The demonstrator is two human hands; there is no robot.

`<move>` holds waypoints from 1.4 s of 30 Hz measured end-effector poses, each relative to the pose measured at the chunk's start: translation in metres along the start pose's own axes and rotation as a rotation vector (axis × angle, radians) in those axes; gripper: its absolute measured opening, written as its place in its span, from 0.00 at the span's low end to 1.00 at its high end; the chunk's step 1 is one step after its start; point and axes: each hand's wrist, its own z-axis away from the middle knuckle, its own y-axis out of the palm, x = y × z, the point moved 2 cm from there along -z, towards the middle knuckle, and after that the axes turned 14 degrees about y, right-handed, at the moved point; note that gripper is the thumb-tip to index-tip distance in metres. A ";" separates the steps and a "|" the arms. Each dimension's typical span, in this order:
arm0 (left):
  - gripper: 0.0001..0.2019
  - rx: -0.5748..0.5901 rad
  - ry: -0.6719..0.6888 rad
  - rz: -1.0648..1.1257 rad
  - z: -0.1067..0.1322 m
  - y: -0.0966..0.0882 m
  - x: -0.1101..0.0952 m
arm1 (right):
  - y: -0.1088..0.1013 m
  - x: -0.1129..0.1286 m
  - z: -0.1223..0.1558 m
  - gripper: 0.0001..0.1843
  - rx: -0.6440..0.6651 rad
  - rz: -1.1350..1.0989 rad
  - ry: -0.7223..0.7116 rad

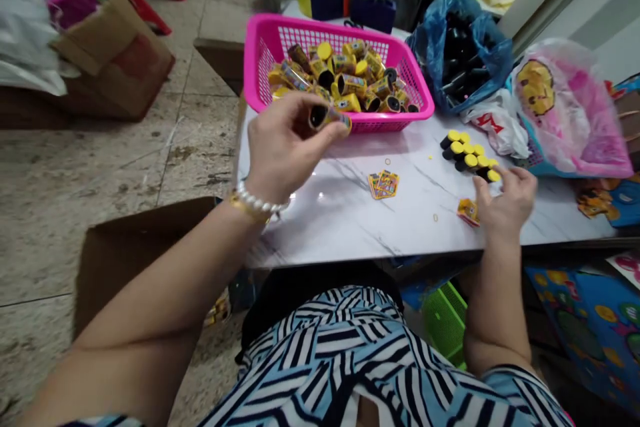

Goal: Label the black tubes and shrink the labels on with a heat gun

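My left hand point(285, 147) pinches a small black-ended tube with a yellow printed wrapper point(330, 118) between thumb and fingers, just in front of a pink plastic basket point(320, 25). The basket is heaped with similar wrapped tubes point(350, 77). My right hand point(505, 203) rests on the white marble-pattern table point(340, 220), fingertips at the end of a cluster of black cylinders with yellow caps point(467, 157). A folded yellow label point(468, 212) lies beside that hand. More printed labels point(383, 184) lie mid-table.
Small rubber bands point(435, 217) lie on the table. Behind it stand a blue plastic bag of black cylinders point(463, 47) and a pink printed bag point(570, 113). A cardboard box point(135, 260) stands on the floor to the left, below the table edge.
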 end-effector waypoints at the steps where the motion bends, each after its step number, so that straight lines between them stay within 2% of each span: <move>1: 0.15 -0.033 0.062 -0.118 -0.022 -0.004 0.007 | 0.001 -0.013 -0.017 0.25 -0.005 0.105 0.036; 3: 0.14 -0.046 0.117 -0.333 -0.057 -0.007 0.021 | 0.010 -0.032 -0.040 0.21 0.077 0.243 0.112; 5: 0.17 -0.070 0.147 -0.462 -0.071 -0.003 0.030 | 0.021 -0.043 -0.050 0.16 0.140 0.298 0.154; 6: 0.19 -0.089 0.185 -0.485 -0.068 0.002 0.032 | 0.026 -0.046 -0.051 0.14 0.136 0.301 0.157; 8: 0.21 -0.089 0.317 -0.461 -0.045 0.022 0.030 | 0.032 -0.051 -0.051 0.12 0.094 0.280 0.154; 9: 0.18 -0.037 0.392 -0.430 -0.028 0.036 0.028 | 0.034 -0.053 -0.051 0.12 0.078 0.266 0.156; 11: 0.09 0.177 0.482 -0.364 0.007 0.066 0.027 | 0.034 -0.051 -0.047 0.16 0.050 0.222 0.157; 13: 0.04 0.415 0.468 -0.331 0.035 0.094 0.032 | 0.029 -0.038 -0.035 0.17 0.025 0.120 0.124; 15: 0.05 0.572 0.395 -0.340 0.048 0.112 0.041 | 0.022 -0.013 -0.015 0.15 0.034 -0.063 0.050; 17: 0.06 0.639 0.335 -0.364 0.051 0.120 0.048 | 0.018 0.018 0.012 0.14 0.102 -0.243 -0.026; 19: 0.07 0.656 0.314 -0.385 0.048 0.123 0.050 | 0.020 0.047 0.037 0.12 0.168 -0.327 -0.112; 21: 0.07 0.663 0.301 -0.408 0.046 0.123 0.049 | 0.027 0.067 0.056 0.09 0.210 -0.338 -0.204; 24: 0.07 0.632 0.278 -0.428 0.047 0.117 0.045 | 0.040 0.081 0.070 0.07 0.260 -0.322 -0.318; 26: 0.07 0.543 0.300 -0.412 0.050 0.104 0.038 | 0.039 0.085 0.074 0.08 0.240 -0.330 -0.335; 29: 0.07 0.359 0.419 -0.356 0.058 0.076 0.017 | 0.019 0.092 0.083 0.10 0.179 -0.440 -0.237; 31: 0.07 0.271 0.528 -0.343 0.069 0.059 0.000 | 0.005 0.101 0.095 0.11 0.308 -0.569 -0.137; 33: 0.08 0.221 0.621 -0.361 0.086 0.048 -0.015 | -0.001 0.112 0.110 0.15 0.561 -0.710 -0.037; 35: 0.07 0.204 0.676 -0.362 0.106 0.042 -0.024 | 0.002 0.122 0.126 0.17 0.771 -0.824 0.068; 36: 0.06 0.199 0.672 -0.342 0.116 0.040 -0.027 | 0.006 0.125 0.133 0.18 0.824 -0.868 0.127; 38: 0.05 0.159 0.577 -0.252 0.131 0.035 -0.031 | 0.016 0.127 0.146 0.20 0.841 -0.925 0.251; 40: 0.04 0.066 0.395 -0.142 0.142 0.028 -0.035 | 0.024 0.127 0.157 0.22 0.789 -0.949 0.343; 42: 0.06 -0.036 0.225 -0.058 0.149 0.021 -0.040 | 0.028 0.127 0.166 0.23 0.717 -0.951 0.365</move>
